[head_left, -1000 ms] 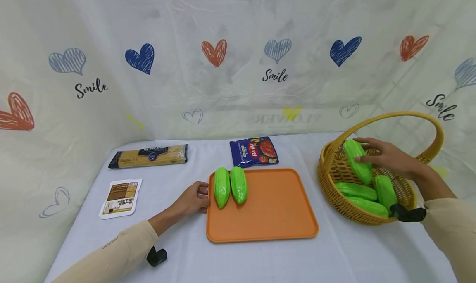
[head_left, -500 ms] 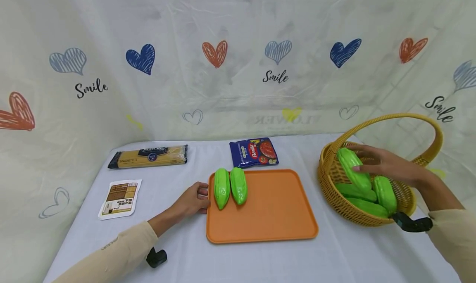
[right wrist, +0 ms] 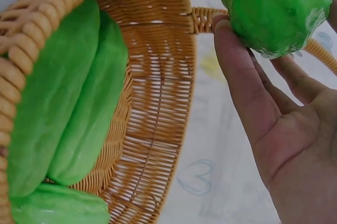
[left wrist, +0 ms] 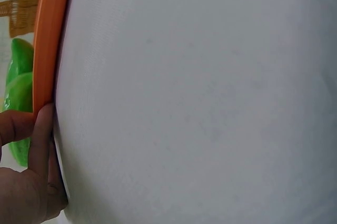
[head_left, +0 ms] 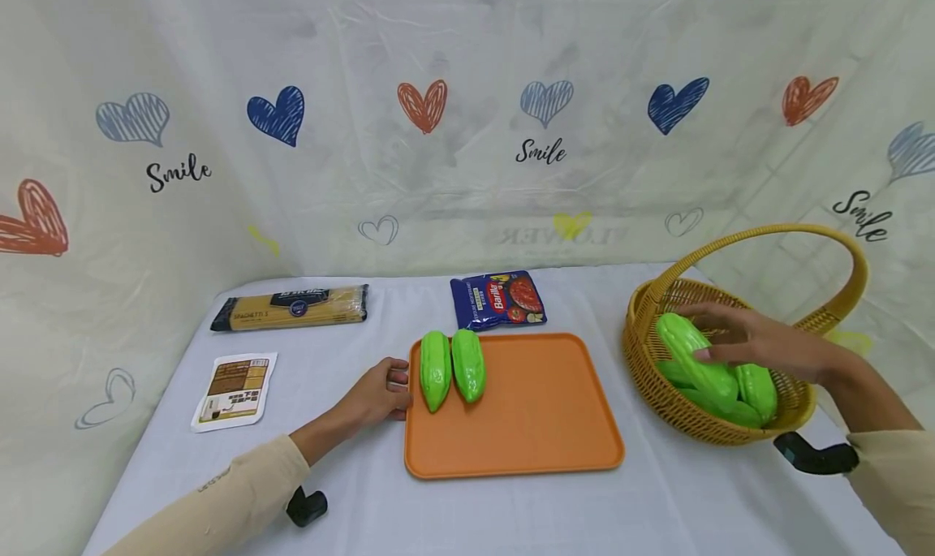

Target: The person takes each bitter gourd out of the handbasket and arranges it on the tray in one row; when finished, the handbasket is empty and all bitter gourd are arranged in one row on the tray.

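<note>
- Evidently, in the head view, a green gourd (head_left: 694,353) is gripped by the right hand (head_left: 774,345), with the thumb laid along its near side and the other fingers placed behind; it is held tilted over the wicker basket (head_left: 643,377).
- More gourds (head_left: 756,390) are contained in the basket, partly hidden by the held one; whether they are touched by it cannot be told from this view.
- The left edge of the orange tray (head_left: 544,410) is held by the left hand (head_left: 372,394), its fingers bent at the rim.
- Two gourds on the tray (head_left: 436,369) are laid side by side, near its left edge.
- In the left wrist view, the tray's rim is seen pinched between two digits, one on each side.
- In the right wrist view, the held gourd is clasped by fingers spread to its thickness; at least three others are shown in the basket, two of them lying alongside each other.
</note>
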`<state>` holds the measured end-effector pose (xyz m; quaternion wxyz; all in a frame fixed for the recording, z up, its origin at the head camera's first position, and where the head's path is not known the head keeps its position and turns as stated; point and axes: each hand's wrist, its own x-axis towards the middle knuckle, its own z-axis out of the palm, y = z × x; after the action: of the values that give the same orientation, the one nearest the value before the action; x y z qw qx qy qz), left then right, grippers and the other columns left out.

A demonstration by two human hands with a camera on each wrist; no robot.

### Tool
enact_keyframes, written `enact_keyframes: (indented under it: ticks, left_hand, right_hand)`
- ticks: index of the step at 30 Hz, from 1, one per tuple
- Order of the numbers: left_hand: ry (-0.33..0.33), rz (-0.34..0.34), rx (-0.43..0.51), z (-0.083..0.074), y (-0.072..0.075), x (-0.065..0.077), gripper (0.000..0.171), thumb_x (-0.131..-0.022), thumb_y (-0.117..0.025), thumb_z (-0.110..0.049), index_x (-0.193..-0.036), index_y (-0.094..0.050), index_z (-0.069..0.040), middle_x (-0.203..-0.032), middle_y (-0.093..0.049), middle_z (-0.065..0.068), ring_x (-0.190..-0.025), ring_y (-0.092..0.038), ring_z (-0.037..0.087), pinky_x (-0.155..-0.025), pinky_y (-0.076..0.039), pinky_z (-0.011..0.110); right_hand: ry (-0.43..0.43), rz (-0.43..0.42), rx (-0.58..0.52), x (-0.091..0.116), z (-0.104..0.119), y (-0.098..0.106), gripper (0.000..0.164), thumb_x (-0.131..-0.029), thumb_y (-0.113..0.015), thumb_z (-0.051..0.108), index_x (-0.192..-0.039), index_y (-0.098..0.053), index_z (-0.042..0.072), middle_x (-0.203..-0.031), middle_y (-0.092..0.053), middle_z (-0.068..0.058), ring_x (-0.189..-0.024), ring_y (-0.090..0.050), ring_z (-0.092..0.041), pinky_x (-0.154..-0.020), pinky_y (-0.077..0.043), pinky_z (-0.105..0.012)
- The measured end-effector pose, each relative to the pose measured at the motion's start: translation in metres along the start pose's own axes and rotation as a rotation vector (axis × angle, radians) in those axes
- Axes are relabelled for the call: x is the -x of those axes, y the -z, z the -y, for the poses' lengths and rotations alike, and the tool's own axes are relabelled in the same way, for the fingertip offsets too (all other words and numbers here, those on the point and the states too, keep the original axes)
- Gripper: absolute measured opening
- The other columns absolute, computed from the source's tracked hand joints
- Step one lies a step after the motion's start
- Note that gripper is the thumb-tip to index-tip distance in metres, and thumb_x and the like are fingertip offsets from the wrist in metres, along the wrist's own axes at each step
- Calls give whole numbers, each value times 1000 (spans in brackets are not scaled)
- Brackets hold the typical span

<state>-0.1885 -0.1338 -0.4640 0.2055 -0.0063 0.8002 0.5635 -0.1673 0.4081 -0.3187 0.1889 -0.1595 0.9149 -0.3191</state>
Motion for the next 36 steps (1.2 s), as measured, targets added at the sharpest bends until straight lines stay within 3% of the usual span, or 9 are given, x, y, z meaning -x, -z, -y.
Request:
enact_keyframes:
  ticks: [4, 9, 21, 27, 32, 34, 36]
  left_hand:
    - [5, -2, 0, 0, 0, -1, 66, -80, -66, 3, -143, -44, 0, -124, -52, 16, -105, -61, 25, -74, -65, 34]
    - [3, -5, -1, 1, -1, -1, 65, -81, -66, 3, -142, -45, 1, -123, -52, 16, -103, -61, 24, -73, -65, 34]
    - [5, -6, -16, 0, 0, 0, 64, -82, -68, 3, -142, -45, 0, -125, -53, 16, -105, -61, 25, -74, -64, 33]
    - [10, -12, -23, 0, -2, -2, 63, -82, -68, 3, -141, -45, -1, -123, -53, 15, -103, -62, 24, -73, -64, 32]
    - [9, -14, -20, 0, -2, 0, 63, -82, -68, 3, -141, -46, -1, -123, -53, 15, -103, -62, 24, -72, -64, 33]
    - [7, -13, -18, -1, -1, 0, 64, -82, -68, 3, -142, -46, -1, -123, -53, 16, -104, -62, 24, -73, -64, 33]
    - [10, -14, -18, -1, -1, 0, 64, -82, -68, 3, -142, -45, -1, -123, -53, 16, -105, -62, 24, -73, -64, 33]
  right_hand:
    - [15, 17, -57, 0, 1, -4, 60, -99, -59, 22, -153, -34, 16, -152, -37, -20, -119, -45, 12, -82, -58, -24]
    - [39, 34, -84, -2, 5, -9, 58, -99, -59, 19, -152, -36, 17, -152, -36, -19, -117, -41, 19, -83, -58, -24]
    - [30, 139, -107, -10, 19, -22, 59, -98, -60, 22, -152, -37, 17, -153, -40, -22, -120, -43, 15, -87, -56, -24]
    - [52, 124, -45, -16, 26, -33, 55, -98, -62, 25, -149, -43, 27, -150, -45, -13, -135, -45, -18, -91, -52, -25]
    - [91, 79, -36, -25, 27, -43, 55, -97, -65, 26, -148, -44, 26, -149, -46, -11, -129, -47, -2, -93, -52, -22]
    - [103, 68, -45, -30, 28, -48, 56, -97, -65, 25, -149, -44, 22, -149, -47, -13, -131, -48, -5, -94, -53, -23]
    - [95, 59, -44, -33, 31, -53, 57, -97, -66, 27, -149, -44, 20, -148, -47, -14, -136, -47, -23, -95, -54, -30]
